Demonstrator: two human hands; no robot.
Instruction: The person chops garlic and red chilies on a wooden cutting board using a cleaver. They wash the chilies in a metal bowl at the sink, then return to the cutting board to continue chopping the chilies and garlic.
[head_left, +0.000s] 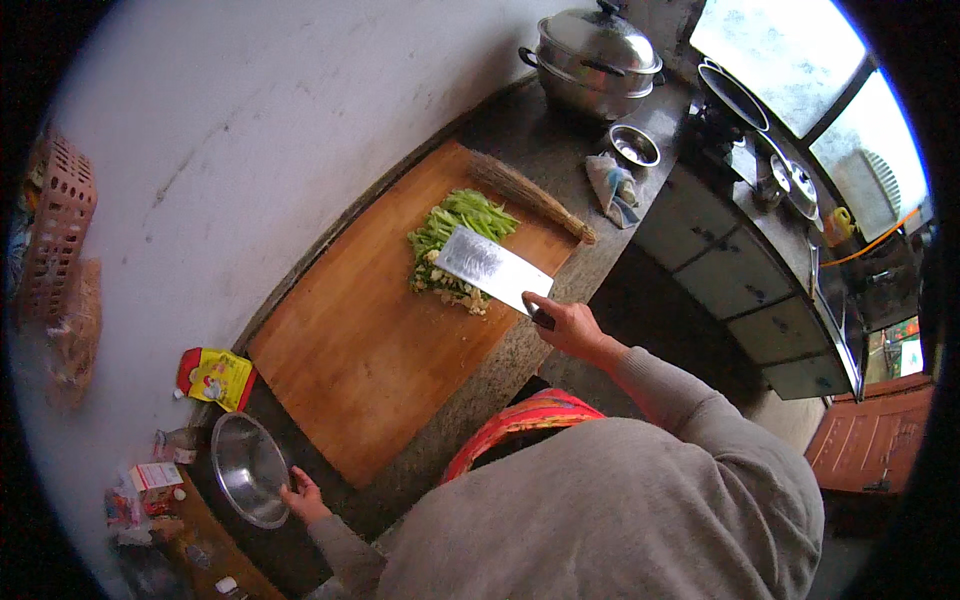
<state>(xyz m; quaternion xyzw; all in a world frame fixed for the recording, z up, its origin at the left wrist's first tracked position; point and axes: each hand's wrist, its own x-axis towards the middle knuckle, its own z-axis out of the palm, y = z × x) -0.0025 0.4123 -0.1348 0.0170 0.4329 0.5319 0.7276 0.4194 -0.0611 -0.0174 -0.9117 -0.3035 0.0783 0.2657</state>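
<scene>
My right hand (576, 330) grips the dark handle of a Chinese cleaver (487, 268). Its broad blade lies flat over a heap of chopped green vegetable (466, 217), hiding part of it. Pale chopped bits (466, 294) show along the blade's lower edge. The heap rests on a large wooden cutting board (360, 341). At lower left, my left hand (304, 496) holds the rim of a stainless steel bowl (244, 465). The bowl tilts slightly, and no food is visible inside it.
A straw whisk broom (529, 191) lies across the board's far end. Beyond are a steamer pot (600, 56), a small metal bowl (634, 145) and a cloth (613, 189). A yellow-red pouch (217, 377) and a carton (157, 480) stand by the wall at left.
</scene>
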